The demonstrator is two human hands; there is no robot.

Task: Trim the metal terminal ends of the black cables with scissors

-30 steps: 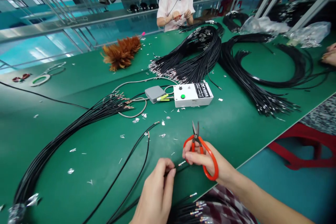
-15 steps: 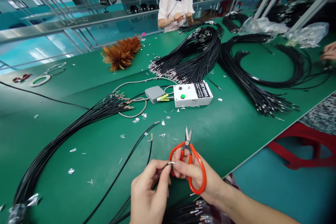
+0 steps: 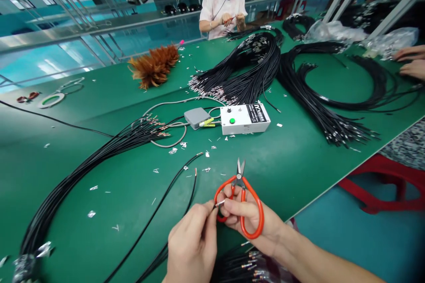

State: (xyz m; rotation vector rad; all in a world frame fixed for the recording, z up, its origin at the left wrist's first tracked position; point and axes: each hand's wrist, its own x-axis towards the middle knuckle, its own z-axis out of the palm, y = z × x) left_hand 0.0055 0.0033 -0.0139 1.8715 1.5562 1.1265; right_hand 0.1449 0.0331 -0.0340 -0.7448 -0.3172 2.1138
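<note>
My left hand pinches a black cable near its end, where a short whitish tip sticks out past the fingers. My right hand is closed around scissors with orange-red handles; their blades point away from me, slightly parted. The right thumb and a finger also touch the cable's tip. Two black cables with bare copper ends stretch over the green table left of my hands. Under my wrists lies a bundle of cables with shiny ends, partly hidden.
Left lies a black cable bundle with copper ends. A white box with a green button sits mid-table by a grey pad. Beyond are more cable bundles and a feather duster. A co-worker sits opposite; another person's hands show right.
My left hand has turned, its knuckles now more on top, and the cable's tip points further up. The scissors have shifted slightly right. The other person's hands at the right reach further in.
</note>
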